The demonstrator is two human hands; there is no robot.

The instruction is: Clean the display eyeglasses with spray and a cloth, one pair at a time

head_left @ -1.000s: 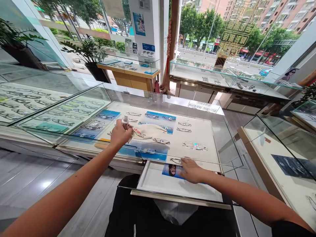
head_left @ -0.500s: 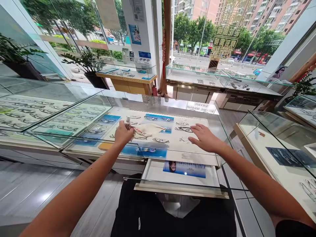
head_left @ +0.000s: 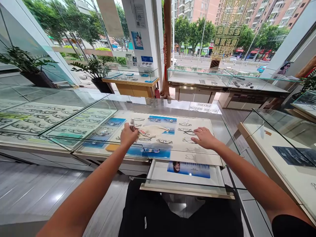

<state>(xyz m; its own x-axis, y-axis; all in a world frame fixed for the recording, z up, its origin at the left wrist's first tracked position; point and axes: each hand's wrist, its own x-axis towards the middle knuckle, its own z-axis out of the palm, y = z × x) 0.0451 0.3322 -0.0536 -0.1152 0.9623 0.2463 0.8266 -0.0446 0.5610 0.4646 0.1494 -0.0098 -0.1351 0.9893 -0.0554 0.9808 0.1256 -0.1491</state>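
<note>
My left hand [head_left: 128, 135] is closed round a small clear spray bottle [head_left: 132, 122] with a white top, over the glass counter. A cream cloth [head_left: 152, 130] with red and dark print hangs from the same hand and spreads to the right. On the right, my right hand [head_left: 205, 138] is at the end of dark-framed eyeglasses [head_left: 189, 133], fingers and thumb drawn in on them; the exact contact is small and partly hidden. Several more eyeglasses [head_left: 164, 141] lie in the display case around both hands, some on blue cards [head_left: 151, 151].
An open drawer [head_left: 158, 166] with a blue printed card [head_left: 190, 170] juts out in front of my body. Glass showcases [head_left: 71, 112] extend to the left, and another case [head_left: 266, 138] stands on the right. Potted plants [head_left: 95, 70] and further showcases are by the windows.
My right hand's fingers have drawn together at the dark eyeglasses, which have shifted slightly towards me. My left hand keeps the bottle and cloth. The view has swung slightly left.
</note>
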